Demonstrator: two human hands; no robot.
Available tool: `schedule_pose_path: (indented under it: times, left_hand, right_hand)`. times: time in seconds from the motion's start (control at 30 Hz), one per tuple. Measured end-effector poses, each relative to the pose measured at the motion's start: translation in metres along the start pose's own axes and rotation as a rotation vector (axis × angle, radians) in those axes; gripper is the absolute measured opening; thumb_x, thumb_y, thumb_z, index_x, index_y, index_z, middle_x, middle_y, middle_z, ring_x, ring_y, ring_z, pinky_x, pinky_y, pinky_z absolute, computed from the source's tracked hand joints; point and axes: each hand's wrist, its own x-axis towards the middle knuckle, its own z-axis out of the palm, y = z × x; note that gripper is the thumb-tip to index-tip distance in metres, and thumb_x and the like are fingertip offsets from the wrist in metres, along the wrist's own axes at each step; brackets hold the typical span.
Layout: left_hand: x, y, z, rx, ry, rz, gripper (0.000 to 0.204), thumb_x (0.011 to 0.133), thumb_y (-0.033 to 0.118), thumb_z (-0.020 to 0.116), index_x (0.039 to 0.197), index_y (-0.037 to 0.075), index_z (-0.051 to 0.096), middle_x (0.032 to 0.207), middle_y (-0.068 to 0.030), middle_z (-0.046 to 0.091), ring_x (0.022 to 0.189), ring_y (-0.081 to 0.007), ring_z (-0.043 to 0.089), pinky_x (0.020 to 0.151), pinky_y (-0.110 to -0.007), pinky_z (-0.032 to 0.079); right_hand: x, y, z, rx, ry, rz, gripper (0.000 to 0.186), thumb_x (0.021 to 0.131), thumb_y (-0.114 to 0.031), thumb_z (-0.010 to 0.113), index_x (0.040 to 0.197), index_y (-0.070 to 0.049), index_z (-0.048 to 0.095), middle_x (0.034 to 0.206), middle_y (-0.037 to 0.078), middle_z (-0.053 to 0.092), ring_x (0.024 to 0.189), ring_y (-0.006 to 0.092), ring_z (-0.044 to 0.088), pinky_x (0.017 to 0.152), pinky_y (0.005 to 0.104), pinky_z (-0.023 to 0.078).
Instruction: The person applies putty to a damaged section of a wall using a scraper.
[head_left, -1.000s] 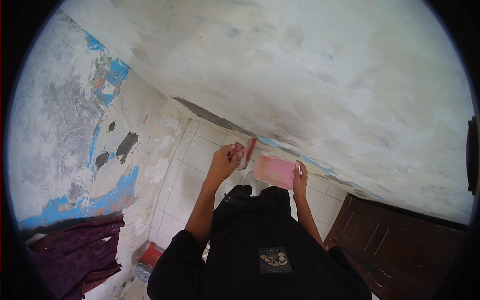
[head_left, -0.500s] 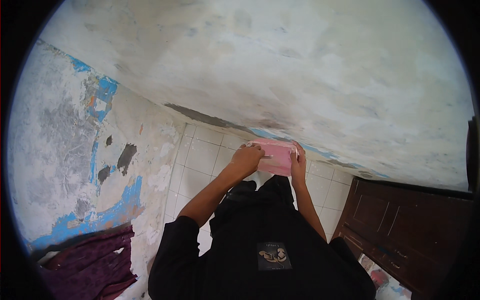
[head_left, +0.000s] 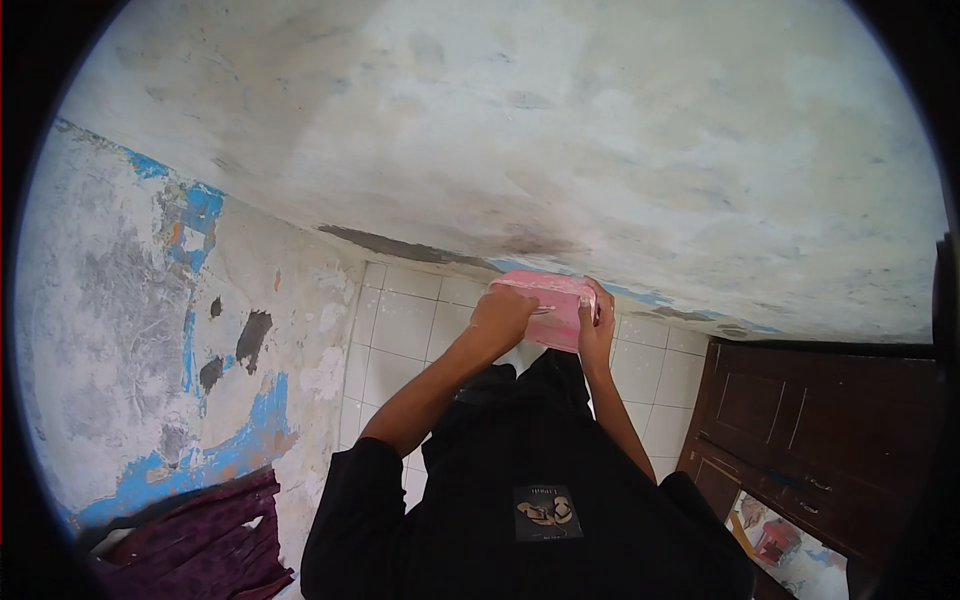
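On the right edge of the pink tub (head_left: 562,330), the right hand (head_left: 597,325) is clamped; a hard push from the left hand (head_left: 503,316) at the left edge could twist the tub loose, since the hold seems one-sided. The left hand's fingers curl over the tub beside a thin pale strip (head_left: 544,310); whether they grip it I cannot tell. Both forearms slant inward toward the tub, near the patchy wall (head_left: 600,150), apparently held above the tiled floor (head_left: 640,360).

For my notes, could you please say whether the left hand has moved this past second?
Yes: the left hand has moved right, toward the brown cabinet.
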Motion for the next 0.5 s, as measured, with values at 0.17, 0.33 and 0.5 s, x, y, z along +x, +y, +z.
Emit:
schedule_pose_path:
  times: [0.17,0.33,0.5]
  left_hand:
    - [0.003,0.011,0.006,0.087,0.002,0.001,0.019,0.084,0.007,0.059,0.100,0.008,0.070,0.082,-0.0164,0.071,0.085,-0.0353,0.069,0.072,-0.046,0.055]
    - [0.003,0.013,0.014,0.030,-0.017,0.046,0.025,0.080,0.006,0.062,0.103,0.007,0.070,0.084,-0.0174,0.069,0.083,-0.0372,0.069,0.068,-0.048,0.055]
    - [0.000,0.010,0.010,0.010,-0.080,0.083,0.027,0.078,0.004,0.061,0.103,0.009,0.070,0.082,-0.0177,0.069,0.080,-0.0369,0.069,0.068,-0.049,0.055]
  right_hand:
    - [-0.001,-0.015,0.001,0.034,0.025,-0.011,0.038,0.095,-0.022,0.062,0.128,-0.004,0.059,0.126,0.015,0.055,0.123,0.0281,0.050,0.106,0.0379,0.037]
    - [-0.002,-0.018,-0.002,-0.057,0.030,-0.037,0.037,0.098,-0.024,0.057,0.131,-0.005,0.058,0.129,0.012,0.054,0.122,0.0243,0.049,0.103,0.0347,0.037]
    - [-0.004,-0.015,-0.002,0.008,0.074,-0.017,0.037,0.095,-0.023,0.062,0.127,-0.004,0.060,0.126,0.015,0.055,0.122,0.0279,0.051,0.105,0.0372,0.038]
